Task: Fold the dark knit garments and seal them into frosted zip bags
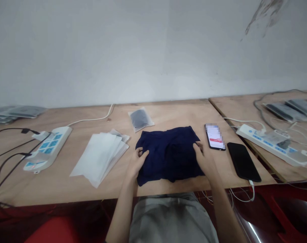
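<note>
A navy blue garment (170,155) lies spread on the wooden table in front of me, slightly wrinkled; its exact kind is unclear. At its left edge, my left hand (139,161) has the thumb on top and the fingers curled around the cloth. My right hand (204,158) pinches the right edge in much the same way. Just behind the garment lies a small frosted bag (140,119) with something dark folded inside. Left of my left hand, a fanned stack of white translucent bags (99,157) rests on the table.
A lit phone (215,136) and a dark-screened phone (244,162) on a white cable lie to the right. Power strips stand left (48,148) and right (271,144) with cables. Packed bags sit far left (24,110) and far right (286,111). A gap (219,109) separates two tabletops.
</note>
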`<action>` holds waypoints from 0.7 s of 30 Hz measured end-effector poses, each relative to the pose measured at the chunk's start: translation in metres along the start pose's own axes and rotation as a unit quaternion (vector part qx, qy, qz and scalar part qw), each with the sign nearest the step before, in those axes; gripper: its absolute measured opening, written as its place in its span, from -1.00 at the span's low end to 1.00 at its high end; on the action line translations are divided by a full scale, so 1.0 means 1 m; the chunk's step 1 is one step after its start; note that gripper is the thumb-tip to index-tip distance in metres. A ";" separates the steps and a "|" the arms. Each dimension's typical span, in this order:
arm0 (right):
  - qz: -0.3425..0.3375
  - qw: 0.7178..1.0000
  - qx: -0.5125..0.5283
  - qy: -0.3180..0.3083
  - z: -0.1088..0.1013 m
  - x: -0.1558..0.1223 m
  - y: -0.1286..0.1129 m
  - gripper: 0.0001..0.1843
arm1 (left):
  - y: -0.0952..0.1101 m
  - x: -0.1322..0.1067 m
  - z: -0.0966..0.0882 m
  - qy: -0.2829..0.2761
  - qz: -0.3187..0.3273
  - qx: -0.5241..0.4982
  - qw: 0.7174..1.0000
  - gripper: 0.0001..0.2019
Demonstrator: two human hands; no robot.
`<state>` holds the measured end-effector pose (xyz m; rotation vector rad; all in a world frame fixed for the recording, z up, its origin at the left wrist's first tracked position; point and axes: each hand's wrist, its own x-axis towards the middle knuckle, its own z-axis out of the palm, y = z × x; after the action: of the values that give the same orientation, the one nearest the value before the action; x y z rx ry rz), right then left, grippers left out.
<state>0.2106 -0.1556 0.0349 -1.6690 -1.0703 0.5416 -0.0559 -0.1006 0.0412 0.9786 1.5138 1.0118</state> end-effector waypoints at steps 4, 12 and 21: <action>-0.183 0.964 -0.192 0.008 0.019 -0.027 -0.014 -0.45 | -0.016 -0.001 0.002 0.021 0.059 0.040 0.997 -0.68; -0.241 0.946 -0.218 0.010 0.045 -0.019 -0.009 -0.79 | -0.012 -0.001 0.005 0.053 0.145 0.072 0.985 -0.68; -0.020 0.973 -0.217 0.078 -0.041 0.000 0.023 -0.65 | -0.002 -0.002 -0.042 0.063 0.133 0.120 0.982 -0.41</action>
<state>0.2511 -0.1783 0.0284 -2.0244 -1.1601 0.1484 -0.0971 -0.1075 0.0449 1.3363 1.6686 1.1118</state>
